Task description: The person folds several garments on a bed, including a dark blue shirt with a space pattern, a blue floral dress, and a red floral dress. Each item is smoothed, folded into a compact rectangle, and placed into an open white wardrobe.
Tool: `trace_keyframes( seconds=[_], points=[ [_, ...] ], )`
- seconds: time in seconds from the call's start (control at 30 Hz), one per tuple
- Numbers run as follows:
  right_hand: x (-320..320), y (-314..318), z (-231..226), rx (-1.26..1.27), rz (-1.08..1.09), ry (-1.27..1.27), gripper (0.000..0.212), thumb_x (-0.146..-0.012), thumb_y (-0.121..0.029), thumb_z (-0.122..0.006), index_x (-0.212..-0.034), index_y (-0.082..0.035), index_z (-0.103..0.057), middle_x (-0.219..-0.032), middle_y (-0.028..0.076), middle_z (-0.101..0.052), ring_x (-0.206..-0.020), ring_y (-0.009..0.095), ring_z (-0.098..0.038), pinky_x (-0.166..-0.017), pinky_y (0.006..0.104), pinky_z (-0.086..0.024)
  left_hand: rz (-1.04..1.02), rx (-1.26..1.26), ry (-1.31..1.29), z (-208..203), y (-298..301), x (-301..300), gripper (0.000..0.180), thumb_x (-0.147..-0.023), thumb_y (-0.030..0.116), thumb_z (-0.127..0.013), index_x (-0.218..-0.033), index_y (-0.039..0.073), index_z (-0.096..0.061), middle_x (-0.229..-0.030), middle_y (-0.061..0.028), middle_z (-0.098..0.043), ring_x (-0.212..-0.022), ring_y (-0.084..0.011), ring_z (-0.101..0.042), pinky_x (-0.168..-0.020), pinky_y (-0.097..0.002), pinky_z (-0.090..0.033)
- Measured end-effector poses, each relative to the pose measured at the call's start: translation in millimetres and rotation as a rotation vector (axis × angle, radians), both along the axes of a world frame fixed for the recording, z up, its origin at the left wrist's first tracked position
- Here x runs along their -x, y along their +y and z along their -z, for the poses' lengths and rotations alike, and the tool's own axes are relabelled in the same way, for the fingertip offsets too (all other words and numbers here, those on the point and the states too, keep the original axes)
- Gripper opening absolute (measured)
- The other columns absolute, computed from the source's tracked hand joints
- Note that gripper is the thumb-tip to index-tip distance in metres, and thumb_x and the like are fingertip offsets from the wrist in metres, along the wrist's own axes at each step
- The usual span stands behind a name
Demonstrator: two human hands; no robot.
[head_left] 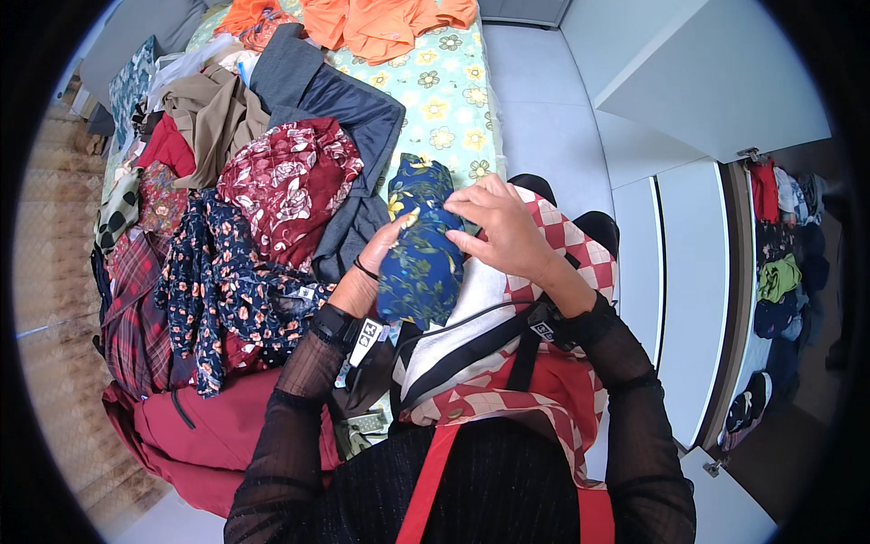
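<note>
A dark blue garment (419, 263) with yellow flowers and green leaves is folded into a long, thick bundle above my lap. My left hand (384, 247) grips its left edge, thumb on top and the other fingers hidden beneath or behind the cloth. On the opposite edge, my right hand (497, 222) holds the bundle with curved fingers and thumb, their tips touching the fabric. Close to my left hand lie a dark red garment (290, 186) with white roses and a navy garment (231, 281) with small orange flowers.
Heaped clothes cover the left of the bed (444, 109), among them brown trousers (213, 113) and a grey jacket (308, 82). Orange clothes (381, 25) lie at the far end. A dark red bag (217, 435) is near left. At right, a wardrobe door (716, 77) stands open beside clothes inside.
</note>
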State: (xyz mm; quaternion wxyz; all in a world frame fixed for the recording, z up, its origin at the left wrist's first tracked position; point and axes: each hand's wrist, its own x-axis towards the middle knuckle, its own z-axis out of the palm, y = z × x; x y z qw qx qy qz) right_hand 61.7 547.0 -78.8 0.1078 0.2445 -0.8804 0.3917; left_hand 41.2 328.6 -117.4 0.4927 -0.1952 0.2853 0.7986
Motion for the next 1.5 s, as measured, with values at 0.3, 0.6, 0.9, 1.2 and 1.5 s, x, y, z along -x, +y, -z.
trace_keyframes(
  seconds=[0.3, 0.6, 0.9, 1.2, 1.5],
  points=[
    [1.8, -9.2, 2.0, 0.115, 0.158, 0.16, 0.013, -0.075, -0.009, -0.064, -0.087, -0.004, -0.065, -0.081, 0.009, -0.066, -0.071, 0.027, -0.063, -0.063, 0.0353, -0.051, -0.148, 0.291, 0.462, -11.5, 17.1, -6.5, 0.028, -0.094, 0.021, -0.058, -0.114, 0.001, -0.058, -0.101, -0.0059, -0.066, -0.084, -0.0134, -0.065, -0.072, -0.0265, -0.054],
    [-10.4, -3.3, -9.7, 0.436, 0.149, -0.249, 0.015, -0.079, -0.002, -0.061, -0.093, -0.003, -0.065, -0.063, 0.001, -0.053, -0.048, 0.009, -0.038, -0.048, 0.0245, -0.035, -0.03, 0.341, 0.692, -15.7, 13.6, 5.3, 0.027, -0.095, 0.019, -0.056, -0.112, -0.001, -0.061, -0.102, -0.0036, -0.066, -0.087, -0.01, -0.063, -0.077, -0.024, -0.051],
    [-25.6, 13.1, -10.2, 0.67, 0.016, -0.565, 0.015, -0.082, 0.001, -0.062, -0.095, -0.004, -0.065, -0.061, -0.009, -0.039, -0.054, -0.001, -0.032, -0.049, 0.019, -0.03, 0.07, 0.466, 0.92, -33.6, 16.5, 5.1, 0.026, -0.09, 0.018, -0.064, -0.109, -0.001, -0.062, -0.096, -0.002, -0.067, -0.085, -0.0081, -0.06, -0.075, -0.0234, -0.048],
    [-9.2, 22.3, 3.1, 0.427, -0.088, -0.508, 0.016, -0.079, 0.007, -0.059, -0.091, -0.003, -0.056, -0.069, -0.008, -0.047, -0.061, 0.0, -0.045, -0.054, 0.0184, -0.037, 0.087, 0.686, 0.907, -7.3, 32.6, 9.9, 0.03, -0.087, 0.021, -0.068, -0.106, -0.001, -0.065, -0.095, -0.0048, -0.069, -0.084, -0.01, -0.063, -0.076, -0.0245, -0.049],
    [-26.7, 2.3, 56.2, 0.781, -0.187, -0.935, 0.025, -0.082, 0.005, -0.055, -0.106, -0.002, -0.051, -0.087, 0.004, -0.062, -0.07, 0.007, -0.054, -0.064, 0.0215, -0.044, 0.075, 0.787, 0.863, 61.7, 35.8, 10.1, 0.032, -0.087, 0.024, -0.068, -0.107, -0.001, -0.064, -0.093, -0.0049, -0.068, -0.081, -0.0107, -0.062, -0.073, -0.0252, -0.05]
  ],
)
